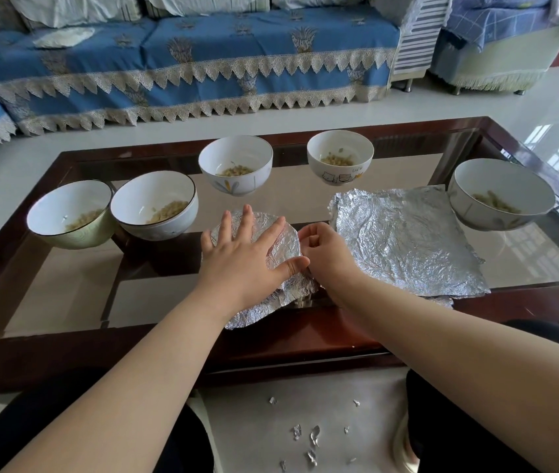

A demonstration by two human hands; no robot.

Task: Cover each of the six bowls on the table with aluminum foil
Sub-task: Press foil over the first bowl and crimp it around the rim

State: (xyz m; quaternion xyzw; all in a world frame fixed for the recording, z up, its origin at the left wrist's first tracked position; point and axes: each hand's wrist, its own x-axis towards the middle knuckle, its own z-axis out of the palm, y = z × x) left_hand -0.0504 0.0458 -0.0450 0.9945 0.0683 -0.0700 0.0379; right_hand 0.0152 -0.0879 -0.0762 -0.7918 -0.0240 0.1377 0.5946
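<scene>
A bowl wrapped in crinkled foil (284,240) stands near the table's front edge. My left hand (243,254) lies flat on its top, fingers spread. My right hand (322,250) has curled fingers pinching the foil at the bowl's right rim. A stack of loose foil sheets (404,240) lies flat just to the right. Uncovered white bowls with food stand around: a greenish one (69,216) and a white one (155,209) at left, a flowered one (235,163) and a cat-printed one (339,155) behind, and one (500,192) at far right.
The glass-topped table has a dark wooden frame (271,346). A blue sofa with lace trim (185,70) stands beyond it. Small foil scraps (305,435) lie on the floor between my knees.
</scene>
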